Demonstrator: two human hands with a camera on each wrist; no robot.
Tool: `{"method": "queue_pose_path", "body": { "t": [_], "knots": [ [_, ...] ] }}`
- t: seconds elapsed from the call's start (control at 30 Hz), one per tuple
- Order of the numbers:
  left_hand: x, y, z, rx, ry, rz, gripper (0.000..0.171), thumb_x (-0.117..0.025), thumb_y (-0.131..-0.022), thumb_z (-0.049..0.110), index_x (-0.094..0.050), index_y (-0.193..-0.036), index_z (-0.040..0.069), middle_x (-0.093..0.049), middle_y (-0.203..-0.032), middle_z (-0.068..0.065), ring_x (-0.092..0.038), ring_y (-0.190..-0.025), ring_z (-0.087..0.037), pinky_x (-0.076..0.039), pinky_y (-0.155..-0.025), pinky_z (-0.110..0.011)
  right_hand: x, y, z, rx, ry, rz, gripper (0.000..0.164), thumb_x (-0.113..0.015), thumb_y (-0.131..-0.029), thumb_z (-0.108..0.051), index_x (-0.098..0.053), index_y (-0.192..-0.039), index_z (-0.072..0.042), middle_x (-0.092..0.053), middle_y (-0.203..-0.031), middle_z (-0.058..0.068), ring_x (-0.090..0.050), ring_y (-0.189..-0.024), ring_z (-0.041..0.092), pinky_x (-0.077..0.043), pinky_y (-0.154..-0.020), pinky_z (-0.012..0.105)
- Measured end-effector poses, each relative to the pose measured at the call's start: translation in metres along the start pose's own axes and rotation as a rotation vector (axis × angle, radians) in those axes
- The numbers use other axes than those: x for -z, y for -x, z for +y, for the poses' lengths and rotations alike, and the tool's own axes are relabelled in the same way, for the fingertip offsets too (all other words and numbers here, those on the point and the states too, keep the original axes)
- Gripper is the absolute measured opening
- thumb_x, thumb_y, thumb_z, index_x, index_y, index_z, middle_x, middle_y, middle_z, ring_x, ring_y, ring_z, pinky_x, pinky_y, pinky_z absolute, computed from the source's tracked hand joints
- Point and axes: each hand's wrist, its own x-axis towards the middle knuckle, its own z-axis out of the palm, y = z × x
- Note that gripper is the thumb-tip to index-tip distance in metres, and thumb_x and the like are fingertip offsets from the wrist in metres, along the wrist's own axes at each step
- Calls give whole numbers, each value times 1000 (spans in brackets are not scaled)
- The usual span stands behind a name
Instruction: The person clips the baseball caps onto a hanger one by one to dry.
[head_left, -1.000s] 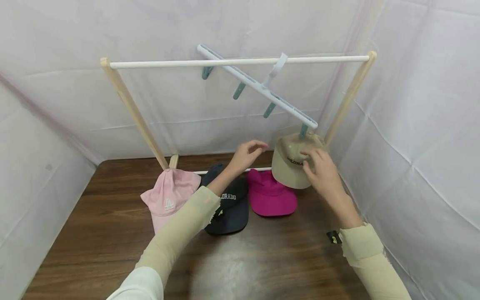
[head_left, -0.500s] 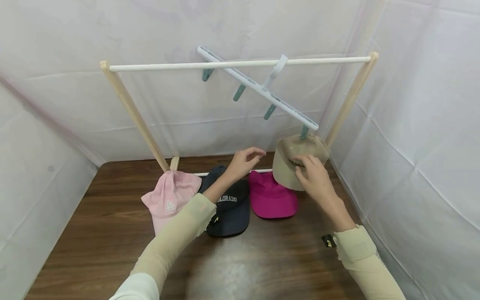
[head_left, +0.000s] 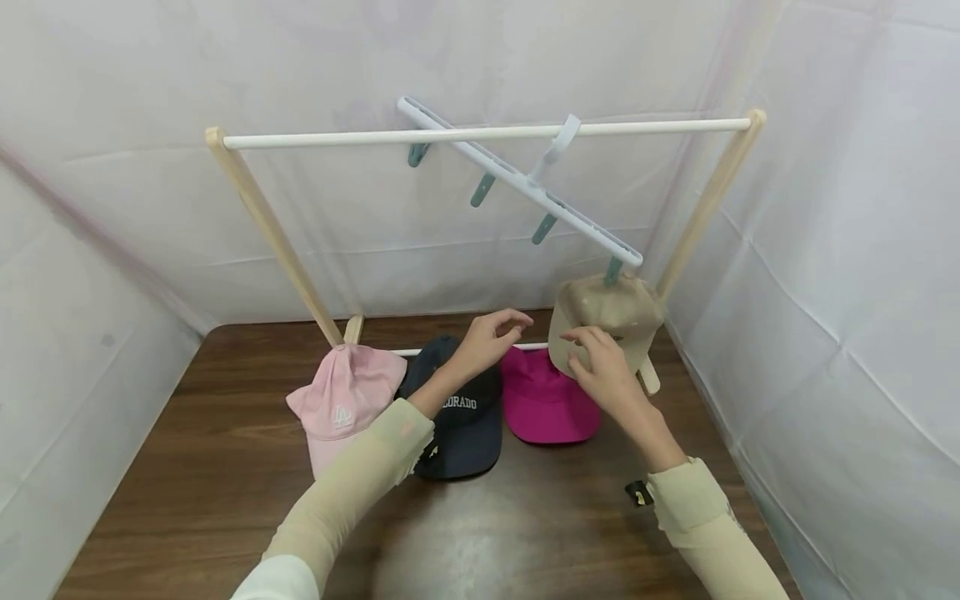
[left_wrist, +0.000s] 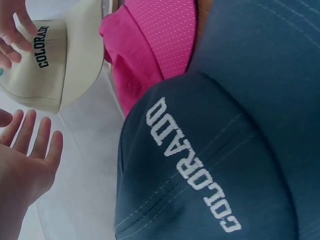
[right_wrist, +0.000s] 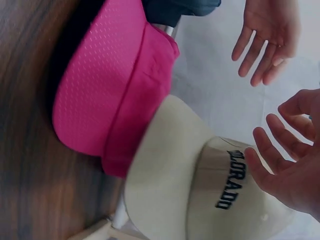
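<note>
A beige cap (head_left: pixel 602 305) lettered COLORADO hangs from the end clip (head_left: pixel 613 270) of a pale blue hanger (head_left: pixel 517 177). In front of it is my right hand (head_left: pixel 606 373), its fingers loosely bent and holding nothing. To the left, my left hand (head_left: pixel 486 342) hovers over the far side of the dark navy cap (head_left: pixel 468 433), fingers relaxed and nothing in them. The right wrist view shows both hands empty, the beige cap (right_wrist: pixel 220 195) beside my right fingers. A magenta cap (head_left: pixel 551 404) lies on the table between the two hands.
The hanger's hook rests over the white rail (head_left: pixel 322 140) of a wooden-sided rack. Its other clips, such as the middle clip (head_left: pixel 483 190), hold nothing. A pink cap (head_left: pixel 348 387) lies at the left of the brown table (head_left: pixel 202 467). White fabric walls (head_left: pixel 840 275) surround the table.
My right hand has moved left and slightly down, away from the beige cap's middle. The beige cap has turned a little on its clip. My left hand has shifted slightly downward.
</note>
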Motion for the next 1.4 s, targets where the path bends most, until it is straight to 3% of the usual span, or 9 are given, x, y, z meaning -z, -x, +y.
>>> {"method": "queue_pose_path", "body": {
  "t": [0.27, 0.5, 0.57, 0.73, 0.8, 0.97, 1.17, 1.3, 1.4],
  "knots": [
    [-1, 6, -2, -11, -34, -10, 23, -51, -97, 20, -65, -116, 17, -63, -117, 5, -59, -109, -8, -49, -90, -31, -21, -1, -4, -17, -40, -35, 28, -57, -91, -9, -59, -119, -11, -58, -115, 4, -55, -107, 23, -48, -83, 40],
    [-3, 11, -8, 4, -36, 10, 23, -51, -97, 17, -65, -115, 16, -63, -116, 6, -59, -108, -9, -50, -89, -33, -43, -6, -9, -11, -86, -60, 28, -57, -91, -8, -60, -119, -7, -61, -112, 14, -60, -98, 26, -51, -79, 39],
    [-5, 11, -9, -1, -54, 2, 23, -51, -97, 16, -65, -116, 17, -63, -117, 6, -61, -107, -10, -46, -95, -37, -48, -8, -8, -25, -85, -66, 28, -57, -91, -7, -60, -119, -6, -62, -110, 15, -60, -93, 23, -51, -77, 37],
    [-8, 10, -11, -18, -115, -11, 24, -51, -95, 17, -64, -116, 18, -62, -117, 7, -62, -105, -11, -21, -109, -55, -55, -11, -7, -50, -82, -67, 28, -57, -90, -7, -61, -118, -5, -63, -107, 15, -56, -84, 20, -49, -72, 34],
    [-8, 9, -13, -29, -129, -9, 25, -51, -95, 17, -64, -116, 18, -63, -117, 7, -62, -105, -11, -19, -109, -56, -58, -13, -6, -57, -74, -69, 28, -57, -90, -8, -61, -118, -4, -63, -109, 15, -57, -87, 21, -49, -74, 36],
    [-9, 9, -18, -47, -117, 4, 25, -52, -94, 15, -64, -116, 15, -63, -116, 4, -61, -106, -12, -40, -100, -45, -65, -15, -6, -78, -79, -82, 30, -60, -89, -7, -61, -119, -2, -63, -116, 14, -60, -103, 26, -49, -85, 42],
    [-15, 10, -20, -23, -130, 32, 23, -53, -94, 14, -65, -113, 19, -64, -115, 5, -60, -108, -11, -28, -107, -53, -73, -16, -4, -125, -72, -132, 33, -59, -91, -10, -59, -124, -4, -61, -122, 12, -58, -108, 25, -49, -85, 41],
    [-16, 10, -19, 12, -170, 56, 23, -54, -93, 13, -65, -113, 14, -64, -114, 0, -59, -110, -14, -45, -96, -40, -79, -19, -2, -156, -70, -174, 37, -57, -92, -12, -56, -128, -5, -61, -121, 12, -57, -76, 20, -48, -70, 34],
    [-17, 11, -19, 43, -214, 59, 23, -56, -91, 13, -65, -113, 10, -63, -114, -3, -58, -110, -17, -49, -90, -36, -82, -19, -1, -181, -71, -208, 41, -56, -92, -13, -53, -131, -4, -62, -99, 14, -39, -53, 15, -39, -56, 30]
  ]
}}
